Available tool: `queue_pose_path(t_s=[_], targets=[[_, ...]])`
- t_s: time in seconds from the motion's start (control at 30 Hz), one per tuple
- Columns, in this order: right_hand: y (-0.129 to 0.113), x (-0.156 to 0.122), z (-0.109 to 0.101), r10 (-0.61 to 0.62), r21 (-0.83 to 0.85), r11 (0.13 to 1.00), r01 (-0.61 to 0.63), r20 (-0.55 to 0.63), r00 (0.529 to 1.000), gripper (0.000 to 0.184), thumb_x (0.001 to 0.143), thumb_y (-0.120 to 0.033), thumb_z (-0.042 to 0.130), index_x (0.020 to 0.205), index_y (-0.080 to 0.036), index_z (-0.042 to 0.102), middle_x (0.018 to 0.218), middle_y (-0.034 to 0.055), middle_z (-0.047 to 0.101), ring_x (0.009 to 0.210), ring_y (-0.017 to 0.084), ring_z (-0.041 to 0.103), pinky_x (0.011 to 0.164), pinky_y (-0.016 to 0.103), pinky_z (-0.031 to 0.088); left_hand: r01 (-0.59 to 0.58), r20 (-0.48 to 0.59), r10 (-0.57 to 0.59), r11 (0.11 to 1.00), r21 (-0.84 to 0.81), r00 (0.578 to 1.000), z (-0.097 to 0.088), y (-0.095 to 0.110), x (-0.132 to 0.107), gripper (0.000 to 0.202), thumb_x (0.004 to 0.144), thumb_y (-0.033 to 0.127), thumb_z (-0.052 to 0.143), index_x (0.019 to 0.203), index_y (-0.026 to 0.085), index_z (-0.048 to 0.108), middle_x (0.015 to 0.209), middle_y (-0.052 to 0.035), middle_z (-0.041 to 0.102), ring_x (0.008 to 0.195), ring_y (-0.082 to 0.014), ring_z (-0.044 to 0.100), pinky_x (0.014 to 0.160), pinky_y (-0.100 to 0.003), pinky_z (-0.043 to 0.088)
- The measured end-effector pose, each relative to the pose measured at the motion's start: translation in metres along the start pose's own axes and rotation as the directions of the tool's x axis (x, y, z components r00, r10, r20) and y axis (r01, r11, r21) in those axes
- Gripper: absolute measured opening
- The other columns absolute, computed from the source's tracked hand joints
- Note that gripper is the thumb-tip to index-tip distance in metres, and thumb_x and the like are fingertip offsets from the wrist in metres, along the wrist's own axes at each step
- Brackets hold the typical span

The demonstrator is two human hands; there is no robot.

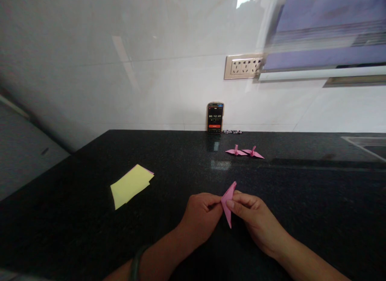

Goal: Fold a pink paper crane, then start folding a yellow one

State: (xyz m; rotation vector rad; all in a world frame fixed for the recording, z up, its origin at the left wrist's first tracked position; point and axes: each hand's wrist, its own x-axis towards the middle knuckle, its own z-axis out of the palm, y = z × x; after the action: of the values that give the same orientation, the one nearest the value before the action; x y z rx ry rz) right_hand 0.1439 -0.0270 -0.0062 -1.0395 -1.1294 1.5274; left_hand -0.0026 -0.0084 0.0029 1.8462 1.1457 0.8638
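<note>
A folded piece of pink origami paper (228, 204) is held above the dark countertop, its pointed ends reaching up and down. My left hand (202, 211) pinches its left corner between thumb and fingers. From the other side my right hand (251, 212) grips it, thumb on the face toward me and fingers behind. Beyond the hands, two finished pink paper cranes (236, 151) stand side by side, wings spread. Sheets of yellow paper (132, 186) lie stacked to the left, with a thin pink or purple edge showing beneath.
A phone (215, 118) with a running timer leans upright on the white tiled wall (150, 91), a beaded strap (232, 132) beside it. Above is a socket panel (243, 67). The black countertop (175, 168) meets a metal-edged recess (362, 143) at the right.
</note>
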Motion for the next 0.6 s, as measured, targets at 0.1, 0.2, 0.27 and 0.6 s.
queue_pose_path(t_s=[0.1, 0.2, 0.27, 0.6], targets=[[0.0008, 0.0004, -0.0003, 0.001, 0.023, 1.000, -0.001, 0.008, 1.000, 0.013, 0.074, -0.026, 0.058, 0.071, -0.019, 0.067, 0.065, -0.0012, 0.046, 0.069, 0.015, 0.047, 0.070, 0.030, 0.037, -0.021, -0.008, 0.021, 0.999, 0.048, 1.000, -0.0006, 0.0021, -0.0008, 0.024, 0.074, 0.015, 0.045, 0.068, 0.018, 0.068, 0.062, 0.0007, 0.064, 0.060, -0.0120, 0.056, 0.059, -0.021, 0.042], [0.0015, 0.0018, -0.0012, -0.023, 0.012, 1.000, 0.023, 0.012, 1.000, 0.011, 0.074, -0.023, 0.058, 0.068, -0.019, 0.067, 0.066, -0.0014, 0.045, 0.071, 0.014, 0.046, 0.071, 0.029, 0.036, -0.042, -0.011, 0.043, 0.997, 0.069, 0.999, -0.0006, 0.0021, -0.0013, 0.024, 0.073, 0.014, 0.045, 0.067, 0.018, 0.068, 0.061, 0.0006, 0.064, 0.059, -0.0119, 0.056, 0.059, -0.021, 0.042], [0.0017, 0.0026, -0.0015, -0.033, 0.011, 0.999, 0.033, 0.019, 0.999, 0.011, 0.074, -0.022, 0.058, 0.068, -0.018, 0.066, 0.067, -0.0014, 0.045, 0.070, 0.014, 0.046, 0.071, 0.029, 0.036, -0.045, -0.014, 0.046, 0.996, 0.081, 0.999, -0.0005, 0.0017, -0.0015, 0.024, 0.073, 0.013, 0.045, 0.068, 0.018, 0.067, 0.063, 0.0004, 0.064, 0.059, -0.0119, 0.056, 0.059, -0.021, 0.042], [-0.0005, 0.0030, -0.0015, -0.002, 0.026, 1.000, 0.002, 0.000, 1.000, 0.019, 0.074, -0.028, 0.057, 0.060, -0.015, 0.060, 0.066, -0.0002, 0.049, 0.067, 0.014, 0.047, 0.072, 0.031, 0.038, -0.109, 0.000, 0.109, 0.994, 0.003, 0.994, -0.0016, 0.0102, -0.0027, 0.035, 0.077, 0.011, 0.042, 0.107, 0.024, 0.056, 0.096, -0.0009, 0.064, 0.084, -0.0134, 0.058, 0.077, -0.024, 0.043]])
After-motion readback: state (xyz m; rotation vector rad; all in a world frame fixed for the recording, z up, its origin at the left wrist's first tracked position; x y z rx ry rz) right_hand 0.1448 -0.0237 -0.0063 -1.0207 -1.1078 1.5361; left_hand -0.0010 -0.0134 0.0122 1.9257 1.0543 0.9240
